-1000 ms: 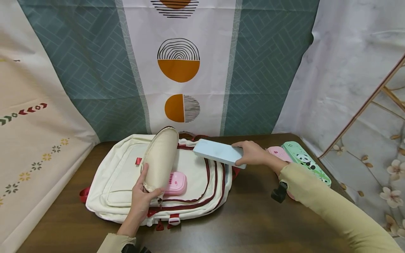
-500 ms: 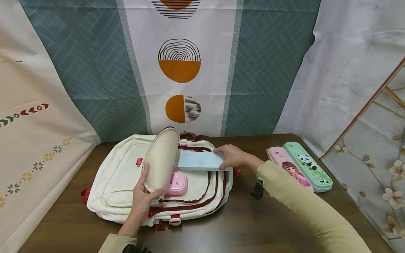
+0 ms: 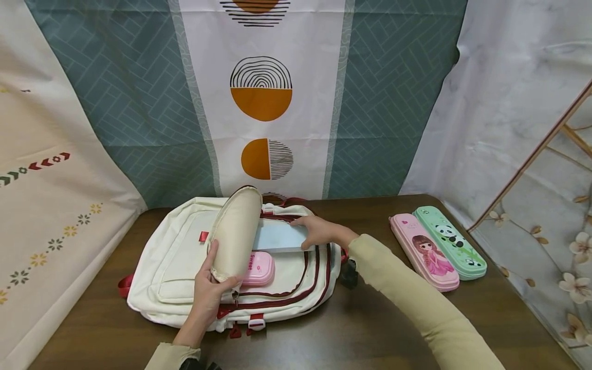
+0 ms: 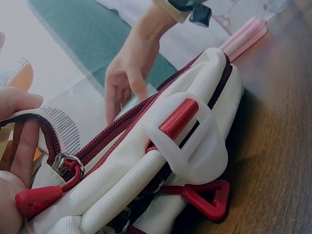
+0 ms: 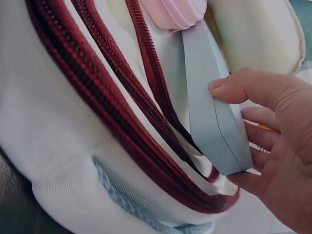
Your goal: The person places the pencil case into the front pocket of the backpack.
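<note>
A white backpack (image 3: pixel 173 257) with dark red zippers lies flat on the table, its front pocket unzipped. My left hand (image 3: pixel 206 290) grips the edge of the lifted cream flap (image 3: pixel 237 231), fingers behind and thumb in front. Between thumb and fingers, my right hand (image 3: pixel 319 231) holds the right end of a light blue box (image 3: pixel 279 236). The box's left end is hidden behind the flap. Beside it in the pocket sits a pink pencil case (image 3: pixel 260 268), partly covered by the flap. In the right wrist view the box (image 5: pixel 209 97) touches or nearly touches the pink case (image 5: pixel 178 10).
To the right on the dark wooden table (image 3: pixel 370 318) lie a pink pencil case with a doll picture (image 3: pixel 425 252) and a green panda pencil case (image 3: pixel 450 244), side by side. A patterned cloth (image 3: pixel 296 103) hangs behind the table.
My right hand has carried the light blue box left and slightly down, from above the backpack's right side into the pocket beneath the flap. The left hand has stayed in place.
</note>
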